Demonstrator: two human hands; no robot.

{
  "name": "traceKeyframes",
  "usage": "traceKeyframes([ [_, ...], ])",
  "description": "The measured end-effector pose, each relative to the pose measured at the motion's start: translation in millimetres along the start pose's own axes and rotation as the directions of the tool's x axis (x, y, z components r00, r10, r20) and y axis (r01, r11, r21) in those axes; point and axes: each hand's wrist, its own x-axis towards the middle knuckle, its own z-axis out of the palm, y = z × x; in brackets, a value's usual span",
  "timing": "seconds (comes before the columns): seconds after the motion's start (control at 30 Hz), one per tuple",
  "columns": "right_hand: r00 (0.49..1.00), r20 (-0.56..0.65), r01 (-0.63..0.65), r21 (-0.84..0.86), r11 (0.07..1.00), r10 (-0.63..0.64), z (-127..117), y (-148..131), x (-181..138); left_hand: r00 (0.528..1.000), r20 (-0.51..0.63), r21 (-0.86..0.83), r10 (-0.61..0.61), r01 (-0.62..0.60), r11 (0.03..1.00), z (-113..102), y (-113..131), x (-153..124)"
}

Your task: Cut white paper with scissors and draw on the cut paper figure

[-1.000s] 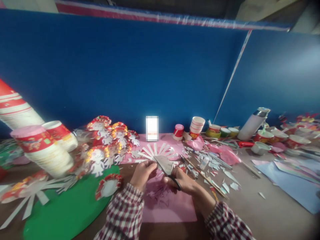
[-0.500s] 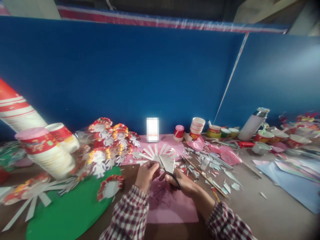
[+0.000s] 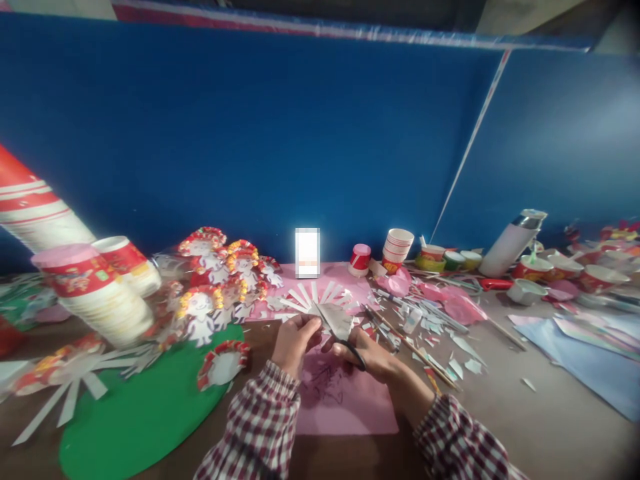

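Observation:
My right hand (image 3: 367, 353) is closed around the black handles of a pair of scissors (image 3: 356, 356), blades pointing up and left. A piece of whitish paper (image 3: 339, 323) lies across the blades, between my hands. My left hand (image 3: 297, 340) is pinched at the left edge of that paper, close to the blades; its fingertips are partly hidden. Under both hands is a pink sheet (image 3: 345, 407) with dark scribbled lines. Just beyond them, a white paper piece cut into fanned strips (image 3: 305, 298) rests on more pink paper.
Decorated paper figures (image 3: 199, 315) stand on the left near a green sheet (image 3: 150, 427) and stacked paper cups (image 3: 100, 293). Paper scraps (image 3: 435, 333), a wooden stick (image 3: 415, 350), small bowls (image 3: 530, 269) and a white bottle (image 3: 513, 247) are on the right. A blue panel (image 3: 275, 133) rises behind.
The camera view has tilted slightly, so everything sits a little higher in the picture. Both hands keep nearly the same grip, with the scissors shifted slightly against the paper.

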Motion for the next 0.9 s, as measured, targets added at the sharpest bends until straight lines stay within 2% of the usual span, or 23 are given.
traceKeyframes([
  [0.3,0.999,0.000,0.032,-0.032,0.999,-0.032,-1.4,-0.3,-0.2,1.000,-0.030,0.018,0.002,-0.001,1.000,-2.1,-2.8,2.8],
  [0.57,1.000,-0.019,-0.001,-0.026,1.000,0.000,-2.1,-0.8,0.9,0.999,-0.039,-0.062,-0.030,0.028,0.998,1.2,1.4,-1.5],
  [0.73,0.999,-0.034,-0.026,-0.016,1.000,0.025,-2.8,0.0,1.0,0.999,-0.048,-0.021,-0.025,0.024,0.999,2.1,1.9,-1.0],
  [0.9,0.999,-0.025,0.039,-0.028,0.999,-0.039,-1.6,-2.0,0.6,0.999,-0.044,-0.020,-0.015,0.014,1.000,1.7,2.0,-0.9],
])
